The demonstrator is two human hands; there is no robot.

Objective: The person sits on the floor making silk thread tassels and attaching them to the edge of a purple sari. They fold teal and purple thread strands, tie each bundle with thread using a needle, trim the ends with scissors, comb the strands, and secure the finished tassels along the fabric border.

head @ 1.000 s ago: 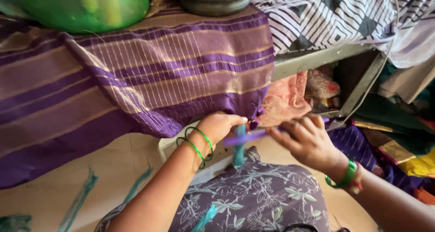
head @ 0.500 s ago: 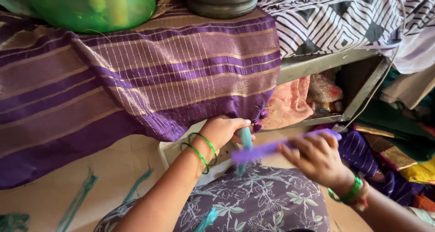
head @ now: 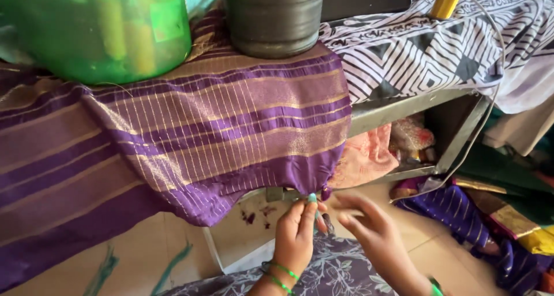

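My left hand (head: 295, 233) pinches a small teal tool (head: 312, 198) against the hanging hem of the purple, gold-striped silk cloth (head: 219, 140) at twelve o'clock, steadying it; my right hand (head: 369, 229), at three o'clock, hovers with fingers spread, holding nothing.

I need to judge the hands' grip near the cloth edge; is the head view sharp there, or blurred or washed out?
Head view: the right hand is motion-blurred, its fingers smeared; the left hand is sharper, pinching a small teal tool by the purple gold-striped draped cloth. Lighting is soft and even, with no glare; the green translucent plastic container looks slightly soft.
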